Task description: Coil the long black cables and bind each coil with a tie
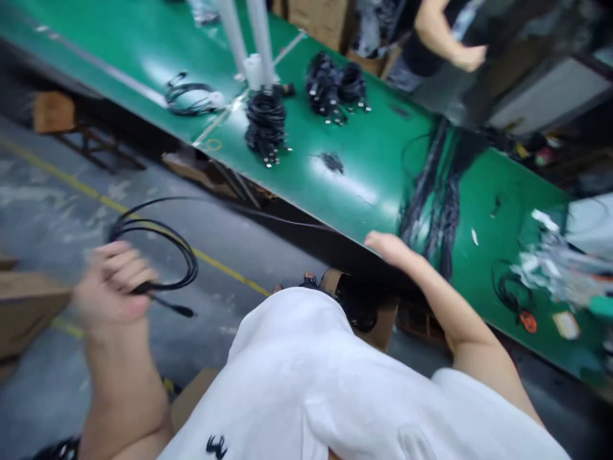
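Observation:
My left hand (117,284) is closed around a loosely coiled black cable (192,265), held out over the floor at the left. A plug end of the cable hangs below that fist. One strand stretches from the coil across to my right hand (389,248), at the table's front edge. The fingers of my right hand are curled and somewhat blurred, and the strand runs into them. Close to my right hand, long black cables (433,185) lie across the green table (364,185).
Bundled black cables (265,124) and a looser coil (189,99) lie on the table near white posts (258,38). Plastic bags (555,262) lie at the right. Across the table is another person's arm (443,35). A wooden stool (55,112) and cardboard box (29,306) stand left.

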Motion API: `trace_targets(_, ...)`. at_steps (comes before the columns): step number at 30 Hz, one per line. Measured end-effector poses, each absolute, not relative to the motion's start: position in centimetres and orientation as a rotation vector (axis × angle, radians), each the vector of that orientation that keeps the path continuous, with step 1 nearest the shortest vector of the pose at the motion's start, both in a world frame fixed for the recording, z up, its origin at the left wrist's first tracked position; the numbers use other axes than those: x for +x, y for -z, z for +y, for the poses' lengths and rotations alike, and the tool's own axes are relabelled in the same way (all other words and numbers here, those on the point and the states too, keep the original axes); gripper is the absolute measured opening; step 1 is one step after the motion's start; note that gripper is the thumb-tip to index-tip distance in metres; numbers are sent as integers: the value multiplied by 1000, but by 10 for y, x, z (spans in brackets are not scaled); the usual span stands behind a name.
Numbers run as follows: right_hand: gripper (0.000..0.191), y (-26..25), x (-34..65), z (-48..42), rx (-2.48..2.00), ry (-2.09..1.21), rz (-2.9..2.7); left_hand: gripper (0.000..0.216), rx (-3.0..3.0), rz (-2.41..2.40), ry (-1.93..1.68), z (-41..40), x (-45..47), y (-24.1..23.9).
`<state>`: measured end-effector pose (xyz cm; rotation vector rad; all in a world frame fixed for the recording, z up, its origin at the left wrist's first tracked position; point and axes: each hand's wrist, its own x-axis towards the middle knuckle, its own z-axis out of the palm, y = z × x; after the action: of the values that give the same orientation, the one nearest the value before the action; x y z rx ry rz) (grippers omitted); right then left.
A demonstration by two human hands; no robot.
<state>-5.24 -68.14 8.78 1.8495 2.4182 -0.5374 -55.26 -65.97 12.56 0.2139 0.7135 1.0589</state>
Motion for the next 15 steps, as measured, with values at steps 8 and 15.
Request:
trace_targets(8, 40, -94, -182, -707, 1089, 1263, 2878, 22, 481, 989, -726, -669, -452, -76)
trace_targets(15, 35, -92, -183, -686, 1322, 1169, 2895, 40, 787, 795, -444, -683, -398, -60)
